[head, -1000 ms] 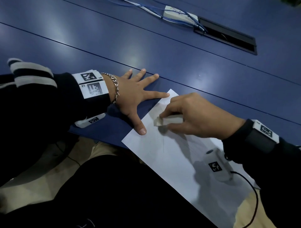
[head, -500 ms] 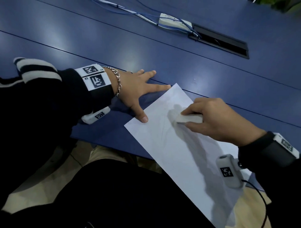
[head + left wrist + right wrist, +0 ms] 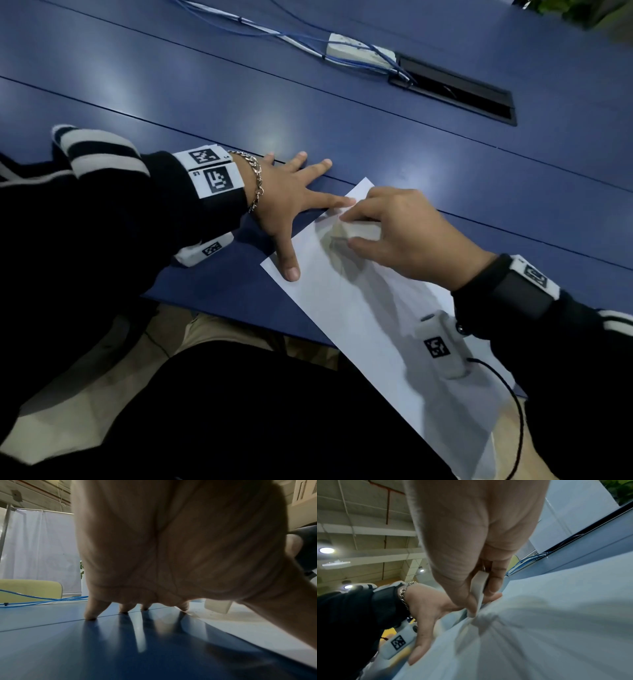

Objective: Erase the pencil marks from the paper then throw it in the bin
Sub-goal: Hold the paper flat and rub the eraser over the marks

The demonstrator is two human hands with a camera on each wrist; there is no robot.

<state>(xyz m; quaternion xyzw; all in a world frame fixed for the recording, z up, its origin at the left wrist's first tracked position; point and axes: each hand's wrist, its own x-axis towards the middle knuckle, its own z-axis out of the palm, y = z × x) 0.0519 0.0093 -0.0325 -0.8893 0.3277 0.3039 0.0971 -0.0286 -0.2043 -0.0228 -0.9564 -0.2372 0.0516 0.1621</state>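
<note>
Midway through erasing, the right hand [image 3: 407,236] pinches a white eraser [image 3: 359,230] against the paper's [image 3: 370,308] twelve o'clock corner, at the blue surface's [image 3: 342,113] near edge; the left hand [image 3: 284,202], fingers splayed flat, pins it. Short, light strokes away from that hand should avoid creasing.

From the head we look steeply down on the tabletop [image 3: 342,113], both hands and the paper [image 3: 359,308]. Our left wrist view sits low under the palm, facing along the fingers. Our right wrist view sits close above the paper. All three share the paper's far corner.
</note>
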